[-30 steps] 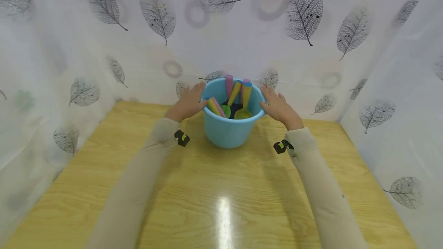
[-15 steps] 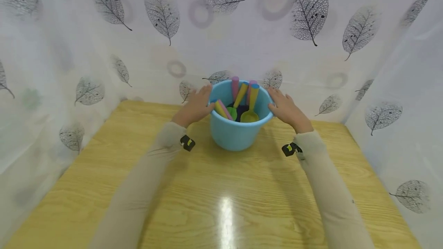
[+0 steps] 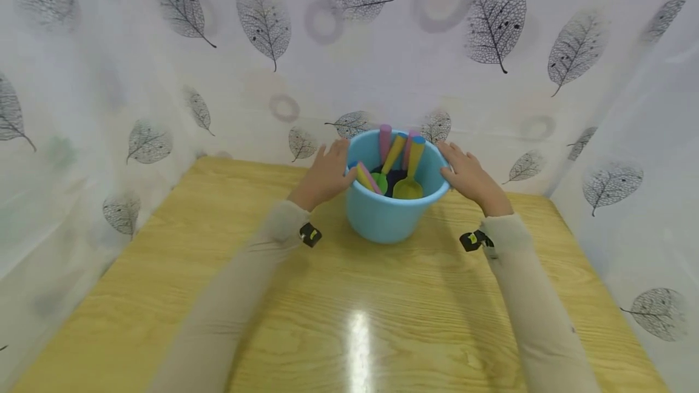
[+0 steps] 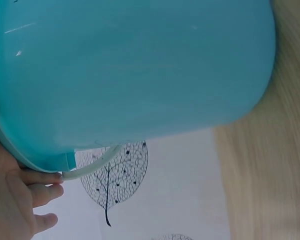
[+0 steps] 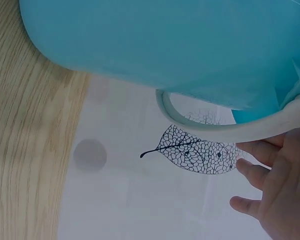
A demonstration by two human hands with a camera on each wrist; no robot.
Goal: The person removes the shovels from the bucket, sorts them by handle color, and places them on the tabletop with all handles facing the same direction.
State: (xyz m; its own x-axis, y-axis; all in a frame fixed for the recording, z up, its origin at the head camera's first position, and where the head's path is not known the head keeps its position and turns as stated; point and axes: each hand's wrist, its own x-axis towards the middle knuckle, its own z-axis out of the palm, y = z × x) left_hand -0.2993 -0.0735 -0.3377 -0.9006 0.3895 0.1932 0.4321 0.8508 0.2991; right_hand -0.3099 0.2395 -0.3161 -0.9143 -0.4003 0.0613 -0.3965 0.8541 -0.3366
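Observation:
A light blue bucket [image 3: 384,220] stands upright on the wooden table, close to the patterned sheet behind it. My left hand [image 3: 323,176] grips its left rim, thumb at the edge and fingers outside. On the opposite rim my right hand [image 3: 471,176] holds on the same way. Inside the bucket lean a yellow scoop [image 3: 408,188], a green scoop [image 3: 380,182] and several pink and yellow handles, some with blue ends. Something dark lies at the bottom, its kind unclear. A white bucket handle [image 5: 230,131] hangs behind the bucket in the right wrist view, near my fingers.
The wooden table [image 3: 327,320] stretches toward me, with a bright light reflection in front. White sheeting [image 3: 382,77] printed with dark leaves encloses the back and both sides. Small black cameras sit at the left cuff [image 3: 310,235] and the right cuff [image 3: 474,240].
The bucket has slid slightly right and a little nearer to me, both hands staying on its rim. The whole head view has also shifted a bit.

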